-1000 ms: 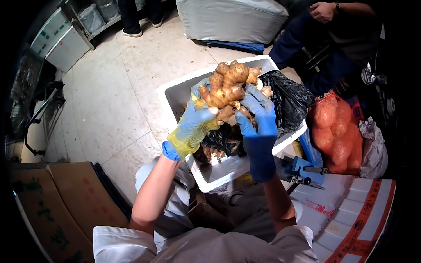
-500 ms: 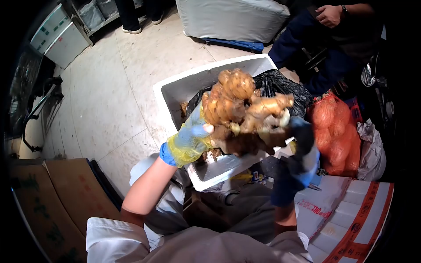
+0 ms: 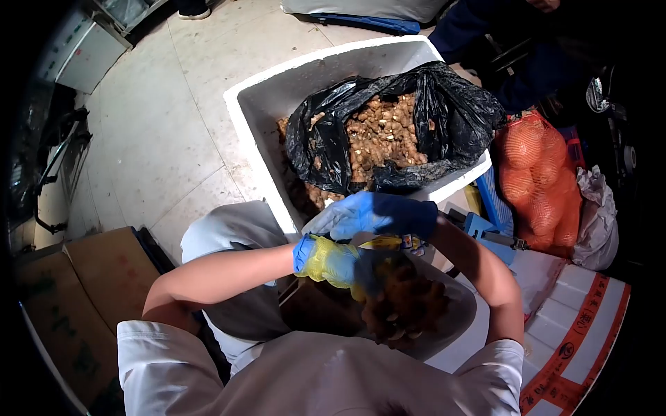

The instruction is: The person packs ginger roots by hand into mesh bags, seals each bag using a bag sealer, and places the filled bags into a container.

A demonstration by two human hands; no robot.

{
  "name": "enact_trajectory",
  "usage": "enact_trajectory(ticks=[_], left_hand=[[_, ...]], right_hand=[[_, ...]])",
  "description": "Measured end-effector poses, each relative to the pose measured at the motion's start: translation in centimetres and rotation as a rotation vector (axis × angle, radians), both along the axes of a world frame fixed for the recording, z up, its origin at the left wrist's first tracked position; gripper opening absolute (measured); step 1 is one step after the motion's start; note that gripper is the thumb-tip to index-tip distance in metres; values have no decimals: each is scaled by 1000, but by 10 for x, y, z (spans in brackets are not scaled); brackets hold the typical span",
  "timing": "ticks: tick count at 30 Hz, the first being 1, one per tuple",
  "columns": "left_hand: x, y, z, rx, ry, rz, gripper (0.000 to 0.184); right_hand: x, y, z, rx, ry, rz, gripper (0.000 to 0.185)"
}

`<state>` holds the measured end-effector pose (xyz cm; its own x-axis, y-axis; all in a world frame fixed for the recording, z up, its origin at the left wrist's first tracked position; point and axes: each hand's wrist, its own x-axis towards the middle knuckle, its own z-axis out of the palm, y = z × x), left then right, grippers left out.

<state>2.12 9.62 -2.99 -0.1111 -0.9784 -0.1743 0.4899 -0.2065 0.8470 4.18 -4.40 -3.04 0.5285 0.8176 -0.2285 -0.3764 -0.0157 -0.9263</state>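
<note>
My left hand (image 3: 354,267), in a blue glove under yellow mesh, is closed on a large knobbly piece of ginger (image 3: 406,301). The ginger hangs low in shadow over my lap, and my fingertips on it are dim. My right hand (image 3: 378,215), in a blue glove, reaches across above my left hand with its fingers stretched out to the left. No object shows in it. Just beyond my hands stands a white foam box (image 3: 253,128) with a black plastic bag (image 3: 451,104) inside. Many small brown ginger pieces (image 3: 385,132) lie in the bag's opening.
A red net sack of round produce (image 3: 531,180) stands to the right beside a crumpled whitish bag (image 3: 593,222). A white taped carton (image 3: 562,340) is at lower right, brown cardboard (image 3: 111,284) at lower left. Another person's dark-clothed leg (image 3: 468,31) is at the far right.
The ginger has come down from above the foam box to my lap, in my left hand. My right hand has left the ginger's right side and crossed leftward. The view has shifted.
</note>
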Motion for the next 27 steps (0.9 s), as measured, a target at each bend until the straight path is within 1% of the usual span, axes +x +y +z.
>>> enact_trajectory(ticks=[1, 2, 4, 5, 6, 8, 9, 10, 11, 13, 14, 15, 16, 17, 18, 19, 22, 23, 24, 25, 26, 27], left_hand=[[1, -1, 2, 5, -29, -1, 75], [2, -1, 3, 9, -52, -3, 74], [5, -2, 4, 21, -90, 3, 72], [7, -2, 4, 31, -112, 11, 72], [9, -2, 5, 39, -140, 18, 71], [15, -1, 5, 50, -192, 33, 69], [18, -1, 6, 59, -203, 45, 68], [19, 1, 6, 57, -203, 44, 68], [21, 3, 7, 16, -178, 118, 69], [19, 8, 5, 120, 171, 190, 74], [24, 11, 2, 121, 169, 188, 74], [33, 12, 0, 66, 24, 175, 77], [36, 11, 0, -14, -4, 202, 79], [39, 10, 1, -93, -31, 232, 81], [41, 9, 2, -171, -57, 263, 84], [43, 11, 2, -132, 47, 236, 85], [44, 11, 6, -76, 122, 208, 89], [45, 9, 5, -145, -2, 187, 86], [44, 9, 3, -181, -65, 176, 85], [44, 8, 1, -217, -129, 168, 83], [40, 11, -3, -67, 72, 120, 80], [41, 13, -3, 4, 174, 92, 78]], right_hand=[[2, 10, 21, -83, 55, 104, 27], [3, 10, 18, -77, 56, 102, 27], [7, 9, 10, -131, -205, 122, 22], [8, 8, 8, -170, -286, 130, 19], [5, 8, 5, -170, -285, 128, 19], [-3, 9, 1, -33, -58, -181, 17], [2, 8, 12, -204, -165, -253, 14], [0, 3, 18, -206, -165, -253, 14], [-2, -8, 24, -305, -372, -272, 15], [-5, -25, 11, -374, -570, -295, 15], [-7, -34, 4, -413, -668, -311, 15], [-8, -33, 11, -334, -143, -483, 16], [-9, -35, 15, -239, 387, -631, 16], [-9, -48, 7, -62, 390, -568, 20], [-15, -60, -4, -65, 388, -570, 20], [-22, -68, -14, -125, 190, -629, 12], [-22, -91, -21, -232, -365, -465, 8], [-19, -69, 41, -345, -225, -390, 12], [-19, -56, 79, -456, -83, -312, 15], [-21, -54, 83, -459, -125, -358, 20], [-23, -53, 88, -461, -128, -357, 20], [-24, -51, 93, -564, -251, -437, 24]])
